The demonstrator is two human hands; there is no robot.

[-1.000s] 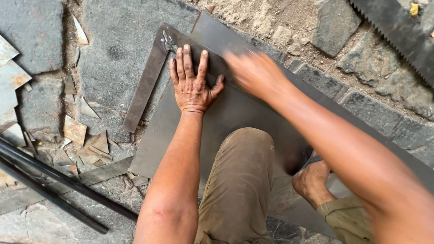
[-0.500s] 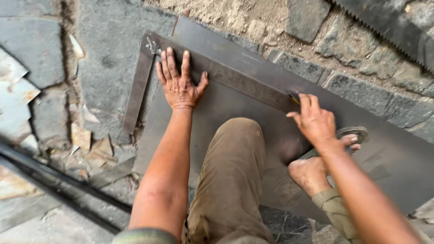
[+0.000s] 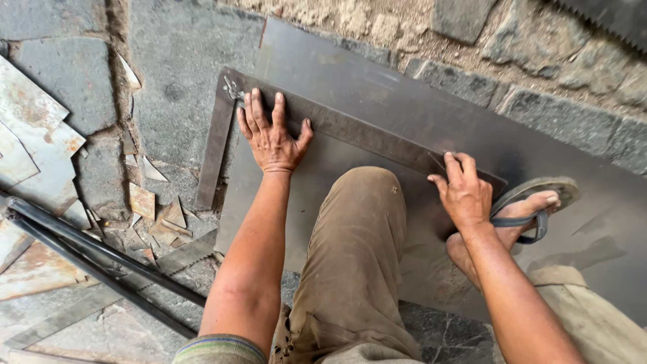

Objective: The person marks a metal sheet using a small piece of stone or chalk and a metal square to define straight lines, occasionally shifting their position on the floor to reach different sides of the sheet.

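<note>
A dark metal sheet (image 3: 404, 94) lies on the stone ground, and I crouch on it. An L-shaped steel square (image 3: 364, 131) rests on the sheet, its short arm (image 3: 212, 155) hanging over the left edge. My left hand (image 3: 273, 138) is pressed flat on the square near its corner, fingers spread. My right hand (image 3: 465, 195) sits at the far end of the long arm, fingers pinched on what looks like a thin scriber whose tip touches the sheet. My knee (image 3: 364, 222) is between the two arms.
My sandalled foot (image 3: 532, 202) stands on the sheet beside the right hand. Small metal offcuts (image 3: 155, 209) litter the stones at left, with rusty sheet pieces (image 3: 34, 141) and two black bars (image 3: 101, 256). A rough stone kerb (image 3: 539, 101) runs behind the sheet.
My right hand has travelled along the square's long arm from near the left hand to its far right end. The left hand has stayed pressed on the square.
</note>
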